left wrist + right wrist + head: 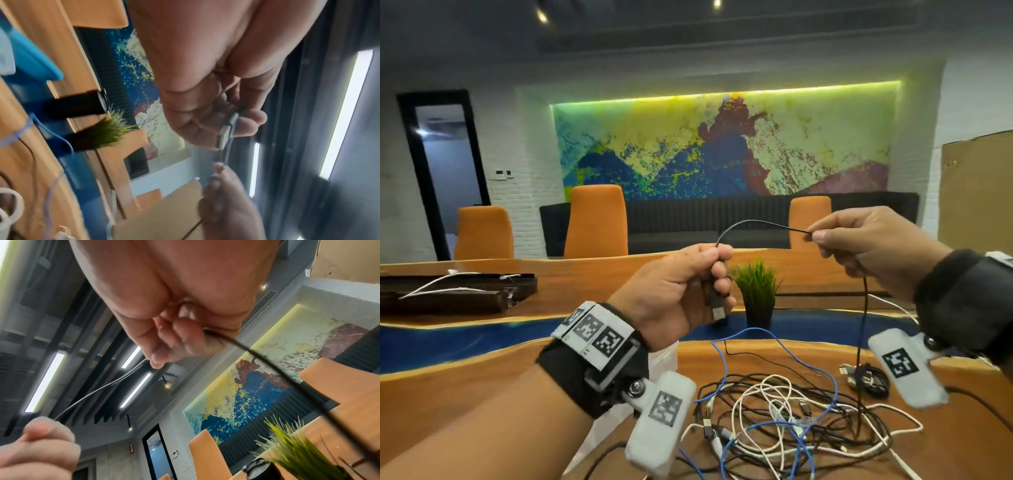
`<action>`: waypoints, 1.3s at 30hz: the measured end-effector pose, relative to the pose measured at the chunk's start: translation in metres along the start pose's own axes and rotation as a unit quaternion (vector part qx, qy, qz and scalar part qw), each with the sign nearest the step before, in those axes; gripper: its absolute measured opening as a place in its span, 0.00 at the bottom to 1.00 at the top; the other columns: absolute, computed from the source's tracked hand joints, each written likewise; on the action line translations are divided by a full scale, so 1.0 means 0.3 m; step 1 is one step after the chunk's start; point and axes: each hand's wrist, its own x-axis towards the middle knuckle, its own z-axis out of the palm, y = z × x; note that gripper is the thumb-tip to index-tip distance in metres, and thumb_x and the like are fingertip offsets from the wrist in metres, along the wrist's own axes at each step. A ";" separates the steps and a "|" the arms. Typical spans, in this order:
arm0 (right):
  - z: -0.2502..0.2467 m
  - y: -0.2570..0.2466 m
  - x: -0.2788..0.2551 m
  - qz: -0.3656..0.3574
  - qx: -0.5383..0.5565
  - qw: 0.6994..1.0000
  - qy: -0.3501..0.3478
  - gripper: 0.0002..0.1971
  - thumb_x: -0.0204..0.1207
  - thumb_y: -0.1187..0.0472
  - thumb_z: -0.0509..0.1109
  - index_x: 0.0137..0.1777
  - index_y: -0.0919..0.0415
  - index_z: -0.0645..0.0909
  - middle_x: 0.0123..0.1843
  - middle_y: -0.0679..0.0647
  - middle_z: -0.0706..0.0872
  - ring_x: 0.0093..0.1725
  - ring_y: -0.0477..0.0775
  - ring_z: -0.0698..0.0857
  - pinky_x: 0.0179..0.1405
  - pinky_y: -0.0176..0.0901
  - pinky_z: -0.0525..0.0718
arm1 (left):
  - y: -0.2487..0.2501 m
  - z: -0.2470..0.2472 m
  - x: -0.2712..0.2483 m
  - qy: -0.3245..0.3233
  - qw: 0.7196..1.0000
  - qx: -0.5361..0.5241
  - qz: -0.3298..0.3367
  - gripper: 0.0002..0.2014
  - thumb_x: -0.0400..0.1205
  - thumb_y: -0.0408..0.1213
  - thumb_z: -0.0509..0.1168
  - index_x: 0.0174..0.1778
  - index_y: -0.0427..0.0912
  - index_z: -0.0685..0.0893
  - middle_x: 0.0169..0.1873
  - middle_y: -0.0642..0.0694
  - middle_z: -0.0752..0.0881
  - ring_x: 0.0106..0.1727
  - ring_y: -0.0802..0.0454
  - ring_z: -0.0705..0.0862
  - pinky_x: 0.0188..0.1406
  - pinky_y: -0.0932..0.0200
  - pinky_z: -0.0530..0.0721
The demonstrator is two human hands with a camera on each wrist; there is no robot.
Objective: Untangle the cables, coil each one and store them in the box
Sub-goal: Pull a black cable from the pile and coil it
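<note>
My left hand [688,287] is raised over the table and grips a thin black cable [753,224] near its USB plug [717,310], which hangs below the fingers. My right hand [859,240] pinches the same cable a short way along, so a small arc spans between both hands. From the right hand the cable drops straight down [863,325] into a tangle of black, white and blue cables [791,421] on the wooden table. The plug [224,134] shows against the left palm in the left wrist view. The cable [267,369] trails from the right fingers in the right wrist view.
A small potted green plant [756,291] stands just behind the hands. A dark box [455,287] with white cables in it lies at the far left of the table. A coiled black cable [866,377] lies at the right. Orange chairs [595,222] line the far side.
</note>
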 end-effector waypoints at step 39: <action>0.359 0.349 0.025 -0.190 -0.195 0.956 -0.106 0.07 0.81 0.56 0.69 0.47 0.52 0.89 0.38 0.44 0.88 0.41 0.44 0.85 0.40 0.42 0.82 | -0.242 -0.214 0.196 -0.045 0.968 0.148 0.199 0.04 0.78 0.31 0.70 0.42 0.38 0.91 0.60 0.42 0.90 0.64 0.54 0.88 0.55 0.62 0.86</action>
